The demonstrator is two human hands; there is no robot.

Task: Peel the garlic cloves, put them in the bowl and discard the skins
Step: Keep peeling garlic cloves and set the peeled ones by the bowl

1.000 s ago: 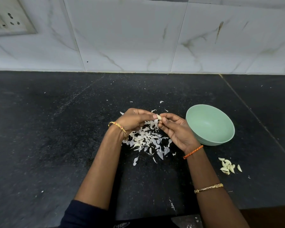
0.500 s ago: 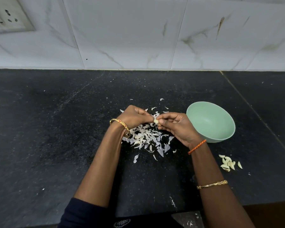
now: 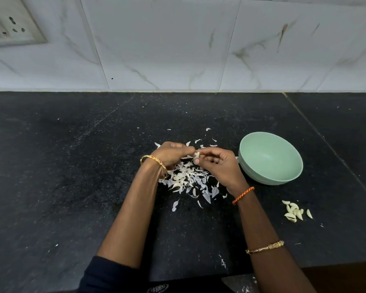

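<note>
A small pale garlic clove [image 3: 196, 155] is pinched between the fingertips of both hands above the counter. My left hand [image 3: 173, 154] grips it from the left, and my right hand [image 3: 218, 164] holds it from the right with fingers curled. Under the hands lies a heap of white garlic skins [image 3: 188, 179]. A pale green bowl [image 3: 270, 158] stands just right of my right hand, and its visible inside looks empty. Several peeled cloves [image 3: 294, 211] lie in a small group on the counter in front of the bowl.
The black stone counter [image 3: 72, 176] runs back to a white marble-tiled wall [image 3: 178, 49] with a socket plate [image 3: 11, 28] at upper left. Stray skin flakes [image 3: 207, 129] lie behind the hands. The counter's front edge [image 3: 230, 273] is near my body.
Both hands have stayed together on the clove, working it at the fingertips; the right fingers have curled further over it. Bowl, skins and peeled cloves have not moved.
</note>
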